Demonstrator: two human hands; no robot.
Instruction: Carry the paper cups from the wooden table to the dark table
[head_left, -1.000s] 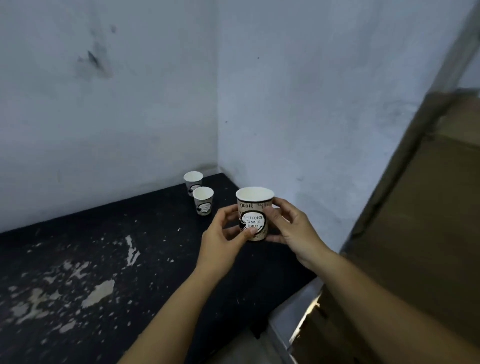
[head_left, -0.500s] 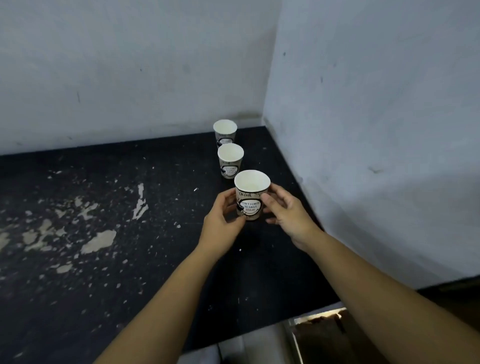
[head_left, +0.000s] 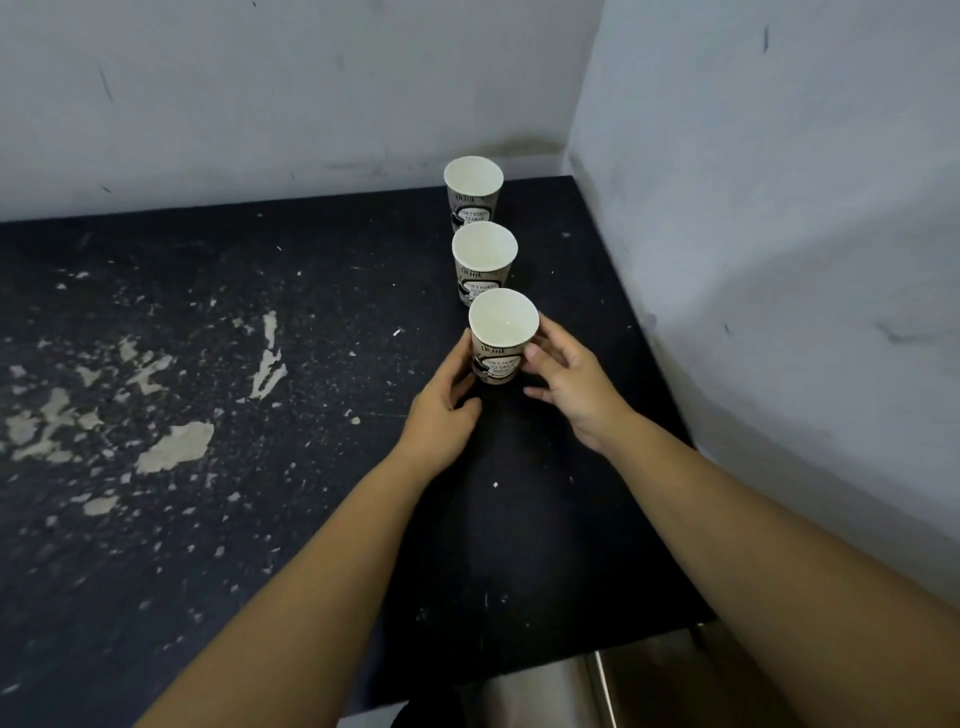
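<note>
Change: since half a second ago you have brought the nearest paper cup lower, and it now stands at or just above the dark table, third in the row; I cannot tell whether its base touches.
Nearest paper cup: upright, mouth up, between your two hands, toward the table's right edge and well in from its near edge.
Left hand: you hold the cup's left side with curled fingers and thumb; the thumb lies low against the wall near the base.
Right hand: you grip the cup's right side, thumb on the printed front, fingers curled round behind.
Middle cup: upright, just beyond the held cup; whether the two touch I cannot tell.
Far cup: upright, close to the table's far edge, near the far right corner.
Row: the three cups run from the far edge toward you, about parallel to the right edge.
Table surface: pale chipped patches on the left half.
Walls: white, scuffed, meeting at the far right corner.
</note>
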